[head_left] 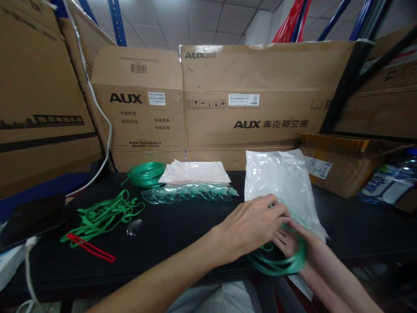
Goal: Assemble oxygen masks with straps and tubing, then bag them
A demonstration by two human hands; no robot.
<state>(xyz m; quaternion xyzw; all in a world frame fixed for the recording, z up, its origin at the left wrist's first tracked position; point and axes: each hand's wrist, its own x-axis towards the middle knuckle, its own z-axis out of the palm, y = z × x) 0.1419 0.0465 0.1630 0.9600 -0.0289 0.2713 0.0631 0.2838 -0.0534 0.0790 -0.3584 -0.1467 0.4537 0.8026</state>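
Note:
A coil of clear green tubing (278, 266) hangs at the table's front edge, its right side against my right hand (295, 243). The right fingers reach inside the coil, partly hidden and blurred. My left hand (252, 224) lies over the right fingertips, back of the hand up, its fingers curled together at the top of the coil. What the left fingers pinch is hidden. A brighter green loop (267, 247) shows below them. Just behind my hands lies a glossy white plastic bag (276, 176).
Left on the black table (182, 239) lie another green tubing coil (146, 173), white packets (195, 171), clear green-tinted plastic pieces (189, 193), green straps (104, 215), a red strap (91, 248) and small clear pieces (133, 227). Cardboard (267, 87) walls the back; a bottle (391, 178) stands right.

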